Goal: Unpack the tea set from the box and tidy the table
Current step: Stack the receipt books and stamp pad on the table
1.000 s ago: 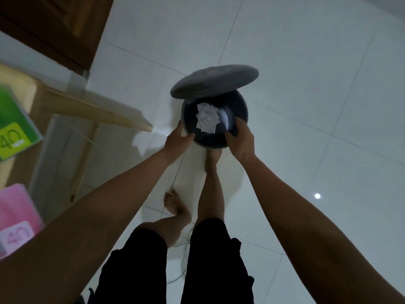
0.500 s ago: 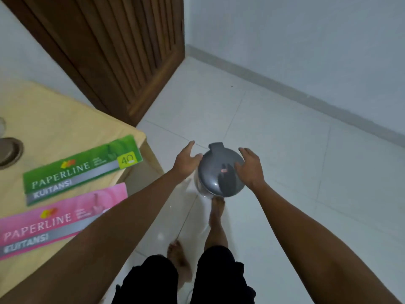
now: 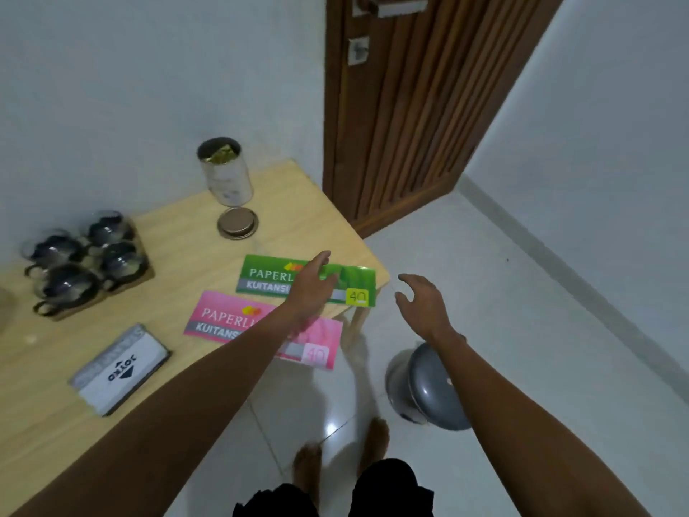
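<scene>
Several dark glass cups point(image 3: 80, 263) stand on a small wooden tray at the left of the wooden table point(image 3: 179, 255). My left hand point(image 3: 311, 283) hovers open over the green Paperline receipt book point(image 3: 358, 283) near the table's right corner. My right hand point(image 3: 423, 305) is open in the air past the table edge, above the floor. A grey pedal bin point(image 3: 428, 389) with its lid shut stands on the floor below my right forearm. A pink Paperline receipt book point(image 3: 220, 317) lies under my left forearm.
An open tin point(image 3: 225, 173) stands at the back of the table with its lid point(image 3: 237, 222) lying in front. A white Joyko box point(image 3: 119, 369) lies near the front. A brown wooden door point(image 3: 417, 98) is behind the table. My bare feet stand on white tiles.
The bin lid went from open to shut. Both hands left the bin and rose toward the table; my view swung up from the floor to the tabletop.
</scene>
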